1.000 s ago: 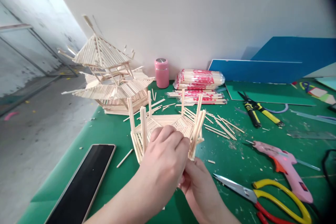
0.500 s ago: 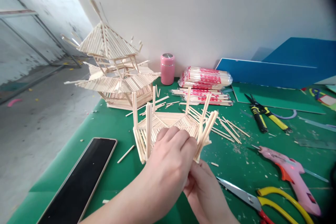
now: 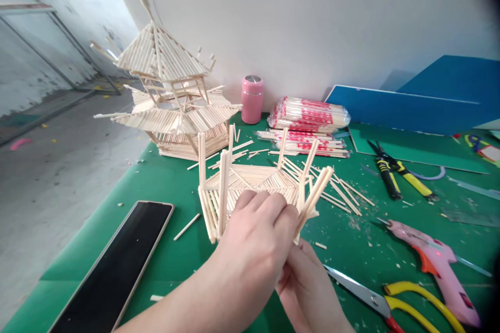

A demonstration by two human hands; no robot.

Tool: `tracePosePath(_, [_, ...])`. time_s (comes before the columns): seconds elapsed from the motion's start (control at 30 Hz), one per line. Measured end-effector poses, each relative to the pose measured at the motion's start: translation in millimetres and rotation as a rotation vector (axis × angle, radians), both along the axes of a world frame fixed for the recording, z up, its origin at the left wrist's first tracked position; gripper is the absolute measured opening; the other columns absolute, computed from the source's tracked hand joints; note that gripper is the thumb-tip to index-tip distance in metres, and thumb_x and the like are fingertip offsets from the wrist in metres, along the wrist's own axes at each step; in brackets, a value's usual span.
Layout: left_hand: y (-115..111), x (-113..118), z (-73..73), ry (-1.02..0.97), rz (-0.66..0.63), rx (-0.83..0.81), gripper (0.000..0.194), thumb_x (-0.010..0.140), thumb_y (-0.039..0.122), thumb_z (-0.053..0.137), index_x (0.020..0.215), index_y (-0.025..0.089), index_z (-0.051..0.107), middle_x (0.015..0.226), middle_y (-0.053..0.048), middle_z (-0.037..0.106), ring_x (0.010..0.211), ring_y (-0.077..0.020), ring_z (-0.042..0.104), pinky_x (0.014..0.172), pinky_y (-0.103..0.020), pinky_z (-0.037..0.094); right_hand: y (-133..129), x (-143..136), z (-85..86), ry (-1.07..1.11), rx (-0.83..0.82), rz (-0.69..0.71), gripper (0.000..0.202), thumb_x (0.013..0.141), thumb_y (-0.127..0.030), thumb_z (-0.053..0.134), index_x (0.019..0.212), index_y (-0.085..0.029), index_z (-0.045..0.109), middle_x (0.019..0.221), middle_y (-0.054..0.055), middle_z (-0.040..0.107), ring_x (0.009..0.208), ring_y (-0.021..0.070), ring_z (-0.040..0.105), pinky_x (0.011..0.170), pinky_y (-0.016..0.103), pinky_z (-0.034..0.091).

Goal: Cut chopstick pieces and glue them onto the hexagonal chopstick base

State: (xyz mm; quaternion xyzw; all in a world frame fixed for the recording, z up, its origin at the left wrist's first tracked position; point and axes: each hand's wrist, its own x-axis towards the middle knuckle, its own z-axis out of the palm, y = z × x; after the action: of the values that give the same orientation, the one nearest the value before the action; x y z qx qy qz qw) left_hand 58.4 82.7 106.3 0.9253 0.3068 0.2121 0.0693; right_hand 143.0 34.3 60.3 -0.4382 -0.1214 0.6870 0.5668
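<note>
In front of me stands a six-sided chopstick frame (image 3: 265, 179), its floor laid with thin wooden sticks and upright posts at the corners. My left hand (image 3: 260, 242) reaches across its near side, fingers curled down over the edge by the front right post, which leans outward. Below that corner is my right hand (image 3: 312, 283), closed and pressed against the frame's underside, partly behind the left. What lies between the fingertips is hidden. Behind to the left rises a chopstick pavilion (image 3: 167, 99) with a two-tiered roof.
Around the green table lie a phone (image 3: 117, 265), loose sticks (image 3: 344, 192), wrapped chopsticks (image 3: 308, 119) and a pink flask (image 3: 252, 99). On the right are scissors (image 3: 363, 289), a pink glue gun (image 3: 433, 260), pliers (image 3: 394, 166) and blue boards (image 3: 406, 109).
My hands and the front right corner have shifted slightly to the right in view. The front right post leans a little further outward; both hands keep their grip.
</note>
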Motion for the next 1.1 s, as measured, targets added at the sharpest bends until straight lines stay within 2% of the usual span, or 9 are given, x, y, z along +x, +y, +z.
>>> tracePosePath(0.17, [-0.2, 1.0, 0.5, 0.015, 0.013, 0.004, 0.02, 0.082, 0.015, 0.036, 0.071, 0.015, 0.053, 0.07, -0.005, 0.053, 0.061, -0.0175, 0.046, 0.057, -0.034, 0.034, 0.2, 1.0, 1.5, 0.098, -0.052, 0.02, 0.038, 0.055, -0.033, 0.071, 0.047, -0.019, 0.036, 0.044, -0.008, 0.026, 0.045, 0.0059, 0.021, 0.044, 0.021, 0.019])
tracePosePath(0.63, [-0.9, 3.0, 0.7, 0.025, 0.014, 0.014, 0.018, 0.082, 0.014, 0.038, 0.069, 0.016, 0.05, 0.07, -0.005, 0.052, 0.061, -0.0171, 0.043, 0.058, -0.034, 0.031, -1.0, 0.1, -2.2, 0.112, -0.036, 0.032, 0.035, 0.059, -0.031, 0.067, 0.048, -0.019, 0.036, 0.045, -0.008, 0.027, 0.045, 0.0062, 0.021, 0.045, 0.021, 0.018])
tracePosePath(0.77, [-1.3, 0.2, 2.3, 0.039, -0.023, -0.023, 0.016, 0.081, 0.015, 0.039, 0.068, 0.017, 0.047, 0.073, -0.005, 0.051, 0.062, -0.0167, 0.042, 0.059, -0.034, 0.033, -2.0, 1.2, 0.7, 0.074, -0.074, 0.029, 0.038, 0.055, -0.034, 0.07, 0.045, -0.019, 0.036, 0.043, -0.008, 0.028, 0.045, 0.0067, 0.022, 0.043, 0.022, 0.021])
tracePosePath(0.87, [-2.4, -2.0, 4.6, 0.077, -0.044, -0.051, 0.014, 0.08, 0.018, 0.04, 0.068, 0.016, 0.047, 0.075, -0.006, 0.051, 0.062, -0.0172, 0.042, 0.058, -0.035, 0.034, -3.8, 1.9, 4.0, 0.066, -0.099, 0.009, 0.035, 0.054, -0.029, 0.073, 0.045, -0.019, 0.04, 0.045, -0.008, 0.029, 0.044, 0.0065, 0.023, 0.043, 0.021, 0.024])
tracePosePath(1.03, [-6.1, -2.1, 5.6, 0.106, -0.019, -0.056, 0.016, 0.08, 0.016, 0.04, 0.065, 0.017, 0.046, 0.078, -0.007, 0.052, 0.064, -0.0174, 0.042, 0.059, -0.035, 0.035, -9.6, 1.5, -1.2, 0.077, -0.079, -0.01, 0.03, 0.059, -0.032, 0.071, 0.045, -0.019, 0.048, 0.045, -0.006, 0.035, 0.044, 0.0083, 0.03, 0.043, 0.022, 0.029])
tracePosePath(1.1, [-7.4, -1.5, 4.4, 0.101, -0.002, -0.072, 0.016, 0.08, 0.016, 0.042, 0.064, 0.017, 0.046, 0.079, -0.006, 0.052, 0.065, -0.0173, 0.043, 0.06, -0.035, 0.036, -10.6, 0.6, -5.7, 0.04, -0.016, -0.043, 0.029, 0.063, -0.032, 0.068, 0.046, -0.02, 0.05, 0.045, -0.005, 0.036, 0.043, 0.0087, 0.032, 0.043, 0.022, 0.03])
